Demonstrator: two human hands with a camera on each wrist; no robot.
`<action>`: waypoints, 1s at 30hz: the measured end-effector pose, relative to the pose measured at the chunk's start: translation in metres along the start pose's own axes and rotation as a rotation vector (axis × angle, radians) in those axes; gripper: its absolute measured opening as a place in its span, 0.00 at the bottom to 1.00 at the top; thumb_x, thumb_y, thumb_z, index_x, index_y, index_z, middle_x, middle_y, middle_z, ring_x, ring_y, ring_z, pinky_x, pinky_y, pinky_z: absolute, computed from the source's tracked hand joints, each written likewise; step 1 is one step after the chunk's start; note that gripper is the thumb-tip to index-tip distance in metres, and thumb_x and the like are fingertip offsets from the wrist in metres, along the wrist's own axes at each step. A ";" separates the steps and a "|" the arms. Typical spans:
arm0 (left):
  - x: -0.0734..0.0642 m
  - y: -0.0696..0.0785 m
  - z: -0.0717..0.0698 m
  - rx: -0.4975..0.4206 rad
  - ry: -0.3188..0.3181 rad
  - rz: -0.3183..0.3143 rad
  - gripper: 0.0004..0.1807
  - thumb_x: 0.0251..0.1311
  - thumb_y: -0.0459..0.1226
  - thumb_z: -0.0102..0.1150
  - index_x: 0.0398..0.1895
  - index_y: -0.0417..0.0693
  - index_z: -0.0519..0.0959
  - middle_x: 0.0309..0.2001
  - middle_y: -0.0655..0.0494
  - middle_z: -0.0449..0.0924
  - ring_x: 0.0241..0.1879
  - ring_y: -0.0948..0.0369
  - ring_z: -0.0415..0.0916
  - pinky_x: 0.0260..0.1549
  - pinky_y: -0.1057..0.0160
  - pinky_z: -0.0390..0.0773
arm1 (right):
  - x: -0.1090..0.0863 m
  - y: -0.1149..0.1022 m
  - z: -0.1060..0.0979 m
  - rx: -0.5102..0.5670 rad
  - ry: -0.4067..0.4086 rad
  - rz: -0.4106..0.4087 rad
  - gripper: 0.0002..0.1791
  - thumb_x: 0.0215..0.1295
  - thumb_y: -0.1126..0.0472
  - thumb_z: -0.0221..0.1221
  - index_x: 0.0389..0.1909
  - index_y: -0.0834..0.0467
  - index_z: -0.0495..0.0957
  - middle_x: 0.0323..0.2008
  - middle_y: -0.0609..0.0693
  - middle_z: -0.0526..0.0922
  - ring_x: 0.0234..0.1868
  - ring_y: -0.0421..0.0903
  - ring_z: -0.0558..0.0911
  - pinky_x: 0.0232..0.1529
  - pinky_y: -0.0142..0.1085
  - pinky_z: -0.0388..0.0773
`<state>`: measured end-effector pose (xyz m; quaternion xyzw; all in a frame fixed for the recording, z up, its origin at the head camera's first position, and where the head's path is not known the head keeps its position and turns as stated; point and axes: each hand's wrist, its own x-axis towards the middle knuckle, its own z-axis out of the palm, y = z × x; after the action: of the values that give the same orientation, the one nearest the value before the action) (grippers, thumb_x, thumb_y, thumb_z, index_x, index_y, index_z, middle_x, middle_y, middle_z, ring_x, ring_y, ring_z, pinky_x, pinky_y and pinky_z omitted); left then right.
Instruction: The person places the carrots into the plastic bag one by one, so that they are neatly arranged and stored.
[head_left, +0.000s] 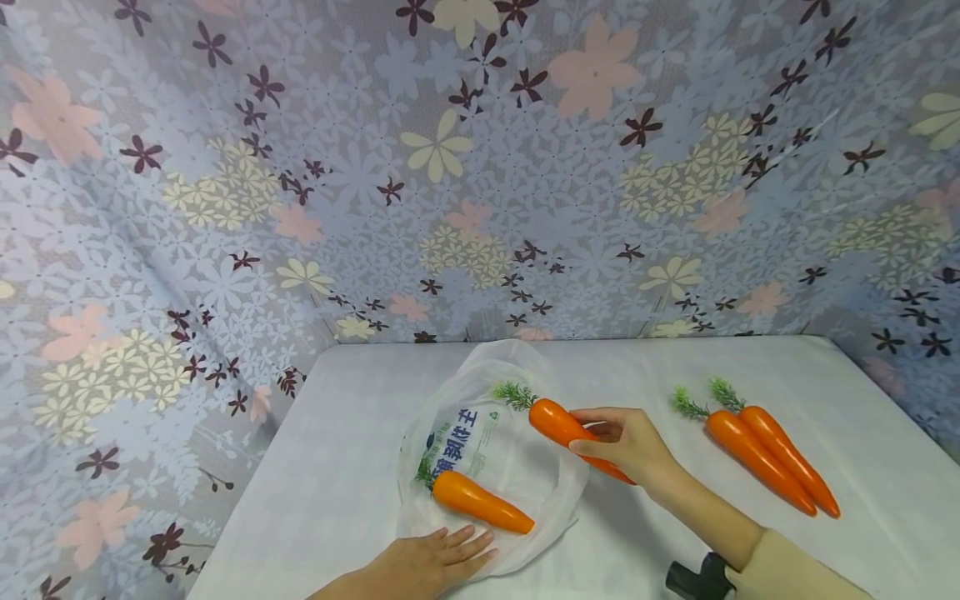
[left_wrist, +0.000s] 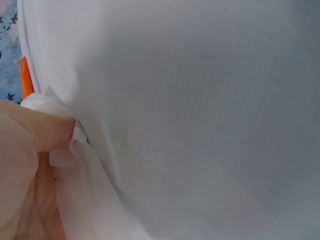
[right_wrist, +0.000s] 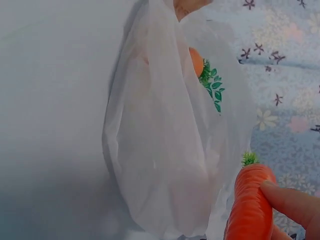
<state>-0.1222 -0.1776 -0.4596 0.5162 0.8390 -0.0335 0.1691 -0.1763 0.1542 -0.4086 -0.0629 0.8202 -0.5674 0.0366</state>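
A thin white plastic bag with blue and green print lies spread on the table, an orange carrot with a green top in its mouth. My left hand is at the bag's near rim, fingers stretched over the plastic. In the left wrist view, its thumb pinches the rim, with the fingers mostly hidden. My right hand holds another carrot above the bag's right side, leafy end toward the bag. The thumb presses on the held carrot in the right wrist view.
Two more carrots lie side by side at the right of the white-covered table. Flower-patterned cloth rises behind and beside the table. A black device is at the right wrist.
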 end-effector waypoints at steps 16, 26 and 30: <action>0.001 0.001 -0.001 0.007 0.001 -0.001 0.42 0.71 0.64 0.37 0.80 0.52 0.54 0.79 0.59 0.49 0.75 0.62 0.51 0.66 0.61 0.64 | 0.010 -0.005 0.028 0.066 -0.076 -0.043 0.24 0.56 0.64 0.72 0.54 0.67 0.82 0.49 0.60 0.84 0.43 0.52 0.85 0.46 0.43 0.83; 0.000 0.000 0.001 0.074 0.042 0.028 0.41 0.72 0.63 0.37 0.79 0.49 0.54 0.78 0.56 0.51 0.75 0.61 0.53 0.65 0.61 0.66 | 0.010 -0.003 0.051 0.104 -0.126 -0.097 0.23 0.56 0.66 0.72 0.52 0.71 0.81 0.46 0.62 0.84 0.39 0.52 0.85 0.42 0.41 0.84; 0.000 0.000 0.001 0.083 0.050 0.030 0.41 0.72 0.63 0.37 0.79 0.49 0.54 0.78 0.56 0.52 0.74 0.60 0.54 0.65 0.62 0.66 | 0.012 -0.002 0.058 0.092 -0.134 -0.112 0.23 0.55 0.66 0.72 0.51 0.72 0.82 0.45 0.62 0.85 0.39 0.52 0.85 0.42 0.40 0.84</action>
<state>-0.1219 -0.1784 -0.4608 0.5360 0.8330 -0.0529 0.1267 -0.1800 0.0981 -0.4273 -0.1444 0.7842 -0.6002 0.0624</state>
